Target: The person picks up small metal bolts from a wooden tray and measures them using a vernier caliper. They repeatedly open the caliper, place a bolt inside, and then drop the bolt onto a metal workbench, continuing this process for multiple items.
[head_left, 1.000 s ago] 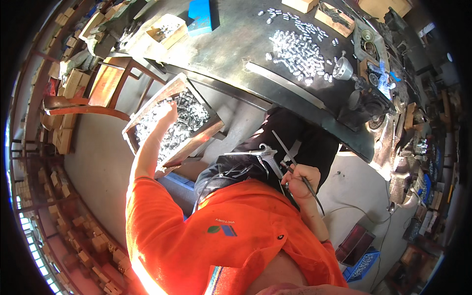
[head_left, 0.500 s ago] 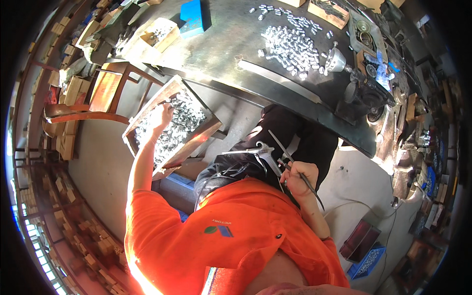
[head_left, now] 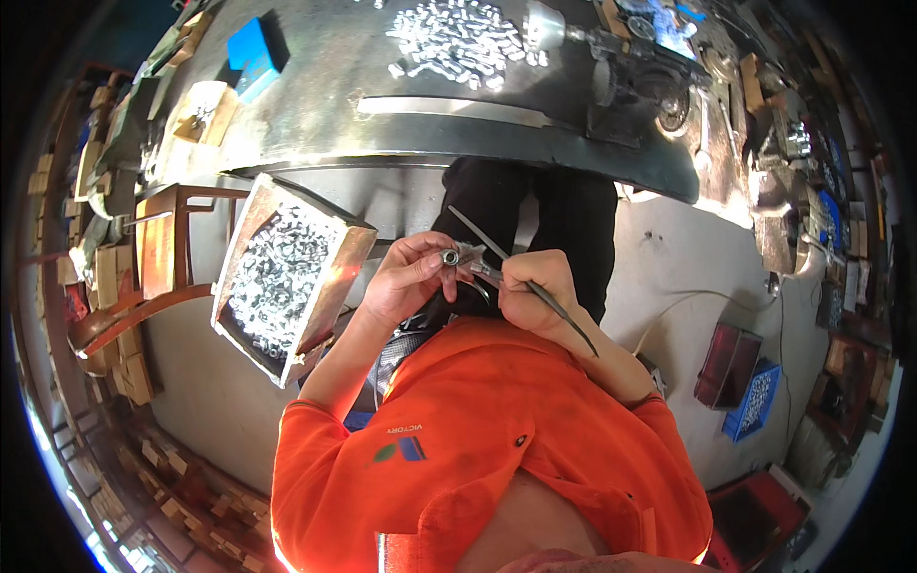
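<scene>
Left hand (head_left: 403,279) has fingers clamped on one part (head_left: 450,257), right hand (head_left: 537,289) on a rod (head_left: 472,226); box (head_left: 336,285) looks full, pile (head_left: 458,40) sits on tabletop (head_left: 315,115), done-versus-left split unclear.

The left hand (head_left: 401,277) hides part of the small metal piece (head_left: 449,257), and the right hand (head_left: 538,286) covers the middle of the rod (head_left: 478,232). Between the hands, a grey thing (head_left: 487,271) is half hidden, too unclear to name. The box's pieces (head_left: 277,272), left, are too small to tell singly. The bench (head_left: 315,134) hides the lower legs. The view's far edge cuts off the pile (head_left: 458,43). The near-left shelves (head_left: 191,506) blur.
</scene>
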Motion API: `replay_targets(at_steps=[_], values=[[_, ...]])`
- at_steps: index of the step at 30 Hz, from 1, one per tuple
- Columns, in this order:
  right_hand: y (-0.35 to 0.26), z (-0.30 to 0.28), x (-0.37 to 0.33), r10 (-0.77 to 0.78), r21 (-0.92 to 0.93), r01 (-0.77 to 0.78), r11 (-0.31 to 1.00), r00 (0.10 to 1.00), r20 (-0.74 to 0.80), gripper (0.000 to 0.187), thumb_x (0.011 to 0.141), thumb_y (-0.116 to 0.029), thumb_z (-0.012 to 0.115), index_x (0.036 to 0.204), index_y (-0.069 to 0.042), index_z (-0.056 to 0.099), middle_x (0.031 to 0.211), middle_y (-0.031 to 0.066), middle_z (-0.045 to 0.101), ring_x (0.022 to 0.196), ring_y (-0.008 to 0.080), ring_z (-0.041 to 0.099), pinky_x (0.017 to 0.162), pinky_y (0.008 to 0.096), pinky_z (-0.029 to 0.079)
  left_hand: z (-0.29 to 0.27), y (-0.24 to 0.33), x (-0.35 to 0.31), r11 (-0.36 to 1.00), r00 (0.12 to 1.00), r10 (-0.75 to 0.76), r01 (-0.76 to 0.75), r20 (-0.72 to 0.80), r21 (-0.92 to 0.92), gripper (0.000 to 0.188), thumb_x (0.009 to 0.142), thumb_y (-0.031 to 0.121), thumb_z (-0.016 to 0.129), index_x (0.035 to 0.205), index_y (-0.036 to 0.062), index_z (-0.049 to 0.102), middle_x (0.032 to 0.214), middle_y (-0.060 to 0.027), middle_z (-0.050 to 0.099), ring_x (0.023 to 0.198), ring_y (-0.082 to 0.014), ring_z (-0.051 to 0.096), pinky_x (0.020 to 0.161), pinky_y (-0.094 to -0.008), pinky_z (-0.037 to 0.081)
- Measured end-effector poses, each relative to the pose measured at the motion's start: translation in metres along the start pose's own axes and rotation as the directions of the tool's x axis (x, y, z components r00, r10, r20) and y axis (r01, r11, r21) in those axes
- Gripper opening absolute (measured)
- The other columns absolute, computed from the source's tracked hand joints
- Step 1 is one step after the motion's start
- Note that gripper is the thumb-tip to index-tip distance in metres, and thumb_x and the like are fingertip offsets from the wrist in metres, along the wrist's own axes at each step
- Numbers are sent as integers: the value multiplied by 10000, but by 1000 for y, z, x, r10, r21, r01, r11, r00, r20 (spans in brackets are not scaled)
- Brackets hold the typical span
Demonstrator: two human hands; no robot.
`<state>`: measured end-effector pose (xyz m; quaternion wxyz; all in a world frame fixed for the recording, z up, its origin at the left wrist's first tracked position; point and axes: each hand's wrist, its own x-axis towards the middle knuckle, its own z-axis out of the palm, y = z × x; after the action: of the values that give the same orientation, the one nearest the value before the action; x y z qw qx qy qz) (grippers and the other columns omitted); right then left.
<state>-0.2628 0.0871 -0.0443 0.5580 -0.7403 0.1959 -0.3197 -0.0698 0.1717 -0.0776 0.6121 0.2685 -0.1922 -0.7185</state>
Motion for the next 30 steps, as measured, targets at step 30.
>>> replay_targets(at_steps=[30], values=[[25,-6,-11,36,-2,-37,999,992,-119,256,588,146,468,519,-30,295,472,56,364,412,116,491,376,261,399,14,22,31,486,950,281,-16,-139,874,184,729,-38,646,898,5,587,757,-18,603,585,-81,545,550,-223,448]])
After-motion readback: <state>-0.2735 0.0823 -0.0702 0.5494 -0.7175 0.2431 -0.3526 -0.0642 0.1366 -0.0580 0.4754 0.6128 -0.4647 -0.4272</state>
